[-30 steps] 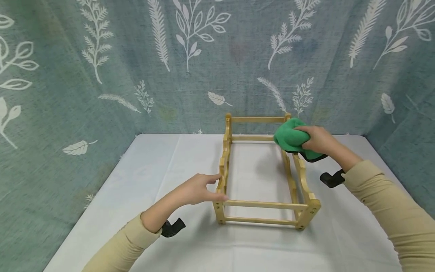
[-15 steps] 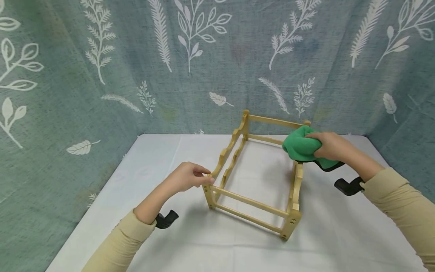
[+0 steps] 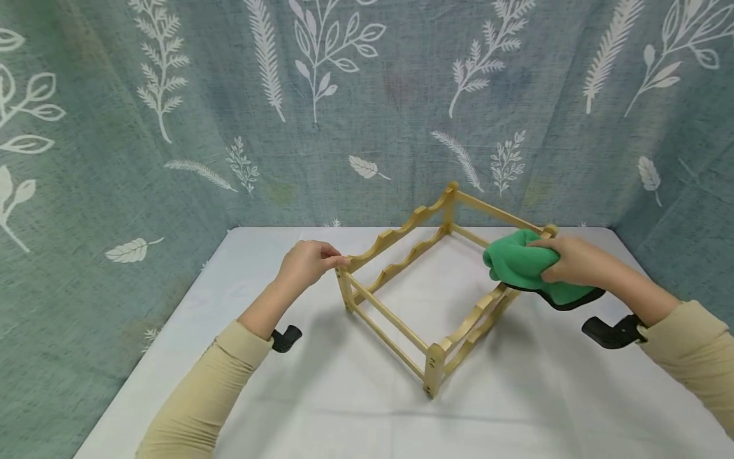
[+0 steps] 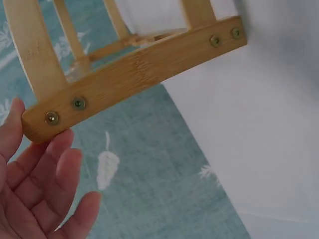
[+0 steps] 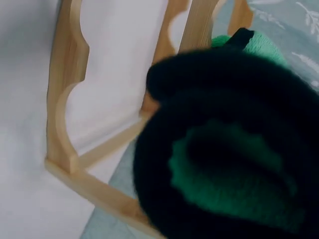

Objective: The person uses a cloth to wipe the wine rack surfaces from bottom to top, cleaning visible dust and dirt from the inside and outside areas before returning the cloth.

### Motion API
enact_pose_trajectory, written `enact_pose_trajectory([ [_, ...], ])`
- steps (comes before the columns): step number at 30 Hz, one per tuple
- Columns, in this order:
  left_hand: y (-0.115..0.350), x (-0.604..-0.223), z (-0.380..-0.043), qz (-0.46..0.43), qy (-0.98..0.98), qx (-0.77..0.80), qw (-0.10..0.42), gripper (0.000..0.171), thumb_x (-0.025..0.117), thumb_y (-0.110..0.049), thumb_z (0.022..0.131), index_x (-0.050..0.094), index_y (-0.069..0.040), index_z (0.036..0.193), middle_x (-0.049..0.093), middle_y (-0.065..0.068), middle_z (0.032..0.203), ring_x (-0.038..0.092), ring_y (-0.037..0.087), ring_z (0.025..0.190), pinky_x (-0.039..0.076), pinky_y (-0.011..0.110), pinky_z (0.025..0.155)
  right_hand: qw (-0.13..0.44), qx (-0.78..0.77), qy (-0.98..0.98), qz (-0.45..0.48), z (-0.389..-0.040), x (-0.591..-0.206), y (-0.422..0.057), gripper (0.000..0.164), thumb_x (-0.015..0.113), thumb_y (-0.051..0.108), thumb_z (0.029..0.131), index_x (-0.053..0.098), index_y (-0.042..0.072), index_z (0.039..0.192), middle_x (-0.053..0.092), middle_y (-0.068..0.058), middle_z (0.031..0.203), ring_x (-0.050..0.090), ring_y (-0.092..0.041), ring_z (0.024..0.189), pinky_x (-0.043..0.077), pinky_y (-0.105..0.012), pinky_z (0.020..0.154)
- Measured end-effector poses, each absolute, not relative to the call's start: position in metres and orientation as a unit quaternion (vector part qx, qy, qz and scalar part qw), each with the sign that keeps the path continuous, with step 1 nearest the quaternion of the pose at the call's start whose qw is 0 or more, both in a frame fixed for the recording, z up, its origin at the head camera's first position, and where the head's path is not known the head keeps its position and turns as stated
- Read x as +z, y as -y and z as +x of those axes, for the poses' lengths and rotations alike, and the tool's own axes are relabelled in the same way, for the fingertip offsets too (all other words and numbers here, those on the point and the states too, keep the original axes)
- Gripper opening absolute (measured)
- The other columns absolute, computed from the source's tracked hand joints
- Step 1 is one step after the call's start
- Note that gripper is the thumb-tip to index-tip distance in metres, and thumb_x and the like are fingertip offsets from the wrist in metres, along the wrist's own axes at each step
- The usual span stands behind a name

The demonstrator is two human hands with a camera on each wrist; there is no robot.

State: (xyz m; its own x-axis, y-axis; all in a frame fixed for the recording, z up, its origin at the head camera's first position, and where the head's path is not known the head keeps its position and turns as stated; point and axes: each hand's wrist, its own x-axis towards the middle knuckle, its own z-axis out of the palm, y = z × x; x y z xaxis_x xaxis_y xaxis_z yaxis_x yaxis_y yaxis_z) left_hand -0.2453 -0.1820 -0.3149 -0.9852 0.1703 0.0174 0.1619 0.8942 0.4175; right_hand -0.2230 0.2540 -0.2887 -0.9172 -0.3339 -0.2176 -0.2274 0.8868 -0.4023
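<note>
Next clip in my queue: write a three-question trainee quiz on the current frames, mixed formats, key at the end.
1. What does the right hand hold?

2. True or false: the left hand touches a corner of the light wooden rack with scalloped rails.

3. In the left wrist view, how many round metal fasteners show on the rack? A) two B) four C) six

Key:
1. A green fabric cloth with black edging.
2. True.
3. B.

Beige sleeves (image 3: 197,386), black wrist mounts (image 3: 612,333)

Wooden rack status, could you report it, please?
Left hand pinches wooden rack at left corner. Right hand grips green cloth. Rack diagonal to table. Cloth hides part of rack, head view.
</note>
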Motion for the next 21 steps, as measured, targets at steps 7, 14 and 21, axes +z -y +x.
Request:
enact_pose_trajectory([
  [7, 0.181, -0.317, -0.277, 0.057, -0.978, 0.199, -0.027, 0.037, 0.057, -0.047, 0.085, 0.072, -0.015, 0.097, 0.068, 0.004, 0.083, 0.058, 0.017, 0.067, 0.042, 0.027, 0.051, 0.164, -0.226, -0.950, -0.141, -0.213, -0.294, -0.256, 0.066, 0.060, 0.011, 0.078, 0.035, -0.004, 0.138, 0.044, -0.036, 0.120, 0.049, -0.025, 0.077, 0.037, -0.032, 0.057],
  [14, 0.169, -0.328, -0.290, 0.052, -0.971, 0.206, -0.106, 0.037, 0.057, -0.038, 0.088, 0.070, -0.008, 0.105, 0.070, 0.010, 0.089, 0.064, 0.022, 0.068, 0.048, 0.032, 0.054, 0.158, -0.252, -0.943, -0.147, -0.204, -0.298, -0.255, 0.067, 0.060, 0.010, 0.078, 0.035, -0.003, 0.138, 0.027, -0.042, 0.126, 0.048, -0.030, 0.082, 0.038, -0.033, 0.058],
  [21, 0.159, -0.320, -0.243, 0.094, -0.976, 0.191, -0.036, 0.064, 0.048, -0.047, 0.092, 0.041, -0.004, 0.138, 0.065, 0.015, 0.110, 0.055, 0.025, 0.055, 0.039, 0.029, 0.046, 0.053, -0.260, -0.955, -0.134, -0.202, -0.283, -0.267, 0.068, 0.062, 0.011, 0.082, 0.031, 0.003, 0.142, 0.040, -0.036, 0.126, 0.051, -0.040, 0.093, 0.041, -0.039, 0.062],
])
